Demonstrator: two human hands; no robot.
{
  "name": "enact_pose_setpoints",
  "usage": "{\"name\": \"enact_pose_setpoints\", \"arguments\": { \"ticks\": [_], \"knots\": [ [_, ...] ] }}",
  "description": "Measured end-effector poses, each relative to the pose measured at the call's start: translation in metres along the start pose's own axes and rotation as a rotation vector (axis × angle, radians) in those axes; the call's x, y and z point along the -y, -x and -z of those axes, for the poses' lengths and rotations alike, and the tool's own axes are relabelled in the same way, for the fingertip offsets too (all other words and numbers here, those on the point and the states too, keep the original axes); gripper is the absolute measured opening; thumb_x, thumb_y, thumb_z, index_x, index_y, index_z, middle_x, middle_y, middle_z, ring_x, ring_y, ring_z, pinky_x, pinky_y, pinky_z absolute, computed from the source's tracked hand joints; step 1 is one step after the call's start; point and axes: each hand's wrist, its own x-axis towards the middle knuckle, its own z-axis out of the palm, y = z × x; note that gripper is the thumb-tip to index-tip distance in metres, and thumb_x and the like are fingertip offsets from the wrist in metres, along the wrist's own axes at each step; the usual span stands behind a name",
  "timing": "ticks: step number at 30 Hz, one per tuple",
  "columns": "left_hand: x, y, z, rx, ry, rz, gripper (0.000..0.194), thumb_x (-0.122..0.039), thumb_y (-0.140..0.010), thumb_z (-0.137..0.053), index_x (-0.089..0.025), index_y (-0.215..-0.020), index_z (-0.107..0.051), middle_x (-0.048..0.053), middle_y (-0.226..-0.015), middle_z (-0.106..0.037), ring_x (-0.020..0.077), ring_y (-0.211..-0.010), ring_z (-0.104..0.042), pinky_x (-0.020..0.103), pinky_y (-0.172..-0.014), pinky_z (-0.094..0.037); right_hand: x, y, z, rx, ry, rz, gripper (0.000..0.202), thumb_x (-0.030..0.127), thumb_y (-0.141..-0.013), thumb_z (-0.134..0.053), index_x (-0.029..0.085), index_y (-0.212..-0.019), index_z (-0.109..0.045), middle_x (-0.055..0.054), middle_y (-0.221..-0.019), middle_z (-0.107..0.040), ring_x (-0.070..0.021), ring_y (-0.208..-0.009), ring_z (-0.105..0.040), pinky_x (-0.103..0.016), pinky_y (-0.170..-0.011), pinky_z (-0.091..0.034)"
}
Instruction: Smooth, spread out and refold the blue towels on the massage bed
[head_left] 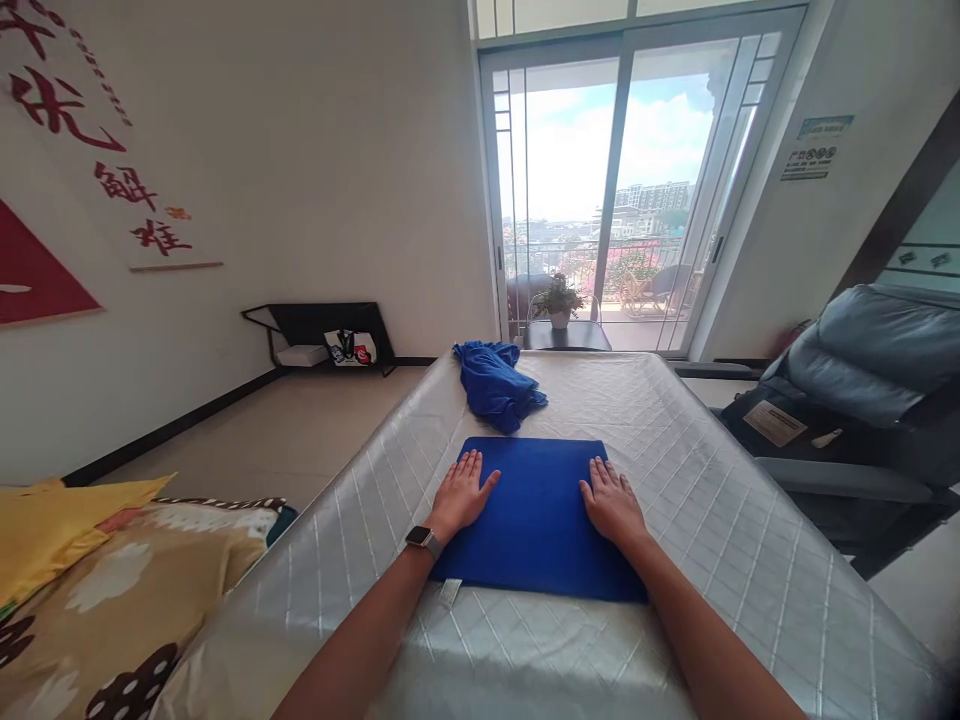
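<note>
A flat blue cloth, folded into a rectangle, lies before me on a silvery quilted table cover. A small white tag sticks out from its near left edge. My left hand, with a watch on the wrist, rests flat on the left side of the cloth, thumb spread. On the right side, my right hand lies palm down with its fingers stretched out. Neither hand grips anything. Beyond the folded cloth is a crumpled blue cloth.
To the left are patterned pillows and a yellow cushion. A dark padded armchair stands at the right. Past the far edge, a potted plant sits on a chair by the sliding glass door. A black rack is near the left wall.
</note>
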Motion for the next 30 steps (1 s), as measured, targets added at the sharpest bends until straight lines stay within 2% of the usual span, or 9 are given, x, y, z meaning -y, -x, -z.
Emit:
{"name": "enact_pose_setpoints", "arguments": {
  "ticks": [3,10,18,23,30],
  "knots": [
    [0.008,0.002,-0.005,-0.024,-0.008,0.027,0.079,-0.060,-0.101,-0.013,-0.004,-0.153,-0.030,0.016,-0.159,-0.027,0.0256,-0.148,-0.024,0.042,-0.121,-0.019,0.001,0.000,0.000,-0.004,0.020,-0.001,0.065,0.042,-0.101,-0.018,0.009,-0.156,-0.020,-0.005,-0.163,-0.018,-0.0212,-0.151,-0.012,-0.040,-0.122,-0.010],
    [0.007,0.002,-0.008,-0.080,0.012,0.006,0.078,-0.061,-0.101,-0.014,-0.005,-0.152,-0.033,0.018,-0.158,-0.030,0.0266,-0.147,-0.027,0.043,-0.119,-0.023,0.000,0.000,-0.003,-0.033,0.067,0.002,0.064,0.041,-0.101,-0.019,0.009,-0.156,-0.022,-0.005,-0.163,-0.020,-0.0204,-0.150,-0.014,-0.039,-0.121,-0.012],
    [0.006,0.002,-0.006,-0.077,0.042,0.009,0.076,-0.059,-0.101,-0.017,-0.005,-0.152,-0.032,0.019,-0.157,-0.031,0.0281,-0.147,-0.027,0.044,-0.119,-0.023,0.004,0.003,0.002,-0.057,0.095,0.006,0.064,0.041,-0.101,-0.019,0.008,-0.155,-0.026,-0.008,-0.162,-0.023,-0.0216,-0.150,-0.017,-0.040,-0.120,-0.014],
    [0.005,0.002,-0.006,-0.069,0.061,0.019,0.075,-0.059,-0.101,-0.015,-0.007,-0.153,-0.031,0.018,-0.158,-0.030,0.0284,-0.147,-0.027,0.046,-0.119,-0.023,0.005,0.020,0.007,-0.080,0.162,0.069,0.062,0.039,-0.101,-0.019,0.008,-0.154,-0.027,-0.007,-0.162,-0.024,-0.0229,-0.150,-0.016,-0.043,-0.121,-0.010],
    [0.006,0.002,-0.004,-0.051,0.049,0.026,0.078,-0.060,-0.101,-0.012,-0.005,-0.152,-0.033,0.018,-0.158,-0.030,0.0271,-0.147,-0.026,0.043,-0.120,-0.021,-0.002,0.046,-0.007,-0.020,0.103,0.055,0.064,0.044,-0.101,-0.018,0.011,-0.156,-0.021,-0.005,-0.163,-0.018,-0.0210,-0.151,-0.013,-0.041,-0.121,-0.014]
  ]
}}
